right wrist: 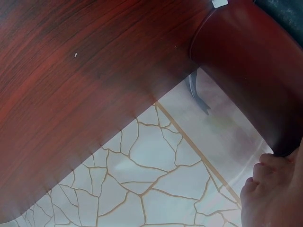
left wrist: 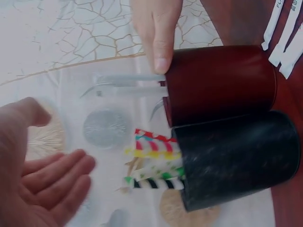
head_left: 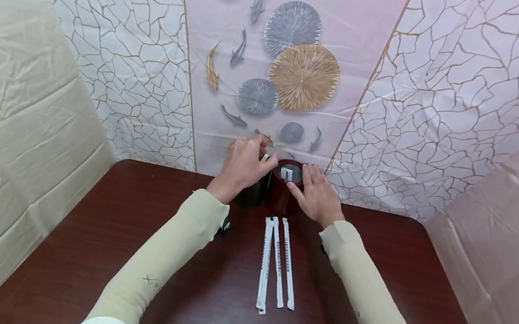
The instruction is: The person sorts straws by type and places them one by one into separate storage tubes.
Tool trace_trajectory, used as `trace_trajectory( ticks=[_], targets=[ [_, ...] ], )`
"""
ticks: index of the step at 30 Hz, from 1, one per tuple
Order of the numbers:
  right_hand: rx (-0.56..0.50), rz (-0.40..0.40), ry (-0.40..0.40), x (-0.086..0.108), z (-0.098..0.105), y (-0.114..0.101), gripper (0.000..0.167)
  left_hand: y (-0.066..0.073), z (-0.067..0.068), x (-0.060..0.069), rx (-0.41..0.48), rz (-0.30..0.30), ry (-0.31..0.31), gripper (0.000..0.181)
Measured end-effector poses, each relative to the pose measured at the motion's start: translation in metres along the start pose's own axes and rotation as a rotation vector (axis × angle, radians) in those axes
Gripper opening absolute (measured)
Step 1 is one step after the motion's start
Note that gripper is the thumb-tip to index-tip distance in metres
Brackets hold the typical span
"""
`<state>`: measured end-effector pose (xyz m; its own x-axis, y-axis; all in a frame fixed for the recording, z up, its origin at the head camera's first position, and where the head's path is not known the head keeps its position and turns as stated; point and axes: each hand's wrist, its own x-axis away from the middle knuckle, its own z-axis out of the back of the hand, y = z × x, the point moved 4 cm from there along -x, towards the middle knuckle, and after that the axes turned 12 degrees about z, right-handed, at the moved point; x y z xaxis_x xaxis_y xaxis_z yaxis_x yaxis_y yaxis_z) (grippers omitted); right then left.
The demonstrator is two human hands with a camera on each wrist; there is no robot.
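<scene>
A dark red cup and a black cup stand side by side at the table's back edge. White sleeved straws stick out of the red cup. Patterned paper straws, striped and spotted, poke from the black one. My right hand holds the red cup at its rim, thumb on the near side. Over the black cup's mouth is my left hand; the left wrist view shows its fingers loosely bent, with nothing between them and apart from the straws.
Several white paper-wrapped straws lie lengthwise on the dark red wooden table, in front of the cups. A patterned cloth backdrop hangs right behind the cups. Pale cloth walls flank the table.
</scene>
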<state>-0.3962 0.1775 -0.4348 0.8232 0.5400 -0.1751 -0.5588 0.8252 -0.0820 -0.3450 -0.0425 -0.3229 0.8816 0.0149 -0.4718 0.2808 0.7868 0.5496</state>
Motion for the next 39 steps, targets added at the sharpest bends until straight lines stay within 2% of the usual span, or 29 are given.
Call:
trace_trajectory(
  ticks=[4, 7, 9, 12, 14, 16, 21, 29, 39],
  targets=[
    [0.003, 0.002, 0.005, -0.001, 0.001, 0.000, 0.088, -0.001, 0.007, 0.003, -0.069, 0.016, -0.066, 0.026],
    [0.007, 0.004, 0.008, 0.000, 0.001, 0.000, 0.087, -0.001, 0.010, 0.007, -0.134, 0.035, -0.124, 0.039],
    [0.008, 0.007, 0.010, 0.000, 0.001, -0.001, 0.088, -0.003, 0.009, 0.010, -0.170, 0.068, -0.199, 0.048],
    [0.008, 0.010, 0.013, 0.001, 0.000, 0.000, 0.088, -0.006, 0.004, 0.015, -0.222, 0.126, -0.347, 0.056],
    [0.008, 0.010, 0.014, 0.001, -0.001, 0.000, 0.088, -0.010, -0.001, 0.020, -0.245, 0.153, -0.435, 0.056],
    [0.007, 0.008, 0.012, 0.001, -0.002, 0.001, 0.088, -0.013, -0.007, 0.024, -0.261, 0.163, -0.490, 0.052],
    [0.006, 0.011, 0.013, 0.001, -0.001, 0.001, 0.088, -0.023, -0.023, 0.034, -0.254, 0.183, -0.536, 0.046],
    [0.006, 0.010, 0.013, 0.000, 0.000, 0.001, 0.089, -0.038, -0.053, 0.054, -0.174, 0.234, -0.618, 0.055],
    [-0.001, 0.013, 0.015, 0.000, -0.001, 0.001, 0.089, -0.055, -0.091, 0.077, -0.117, 0.312, -0.667, 0.039]
  ],
)
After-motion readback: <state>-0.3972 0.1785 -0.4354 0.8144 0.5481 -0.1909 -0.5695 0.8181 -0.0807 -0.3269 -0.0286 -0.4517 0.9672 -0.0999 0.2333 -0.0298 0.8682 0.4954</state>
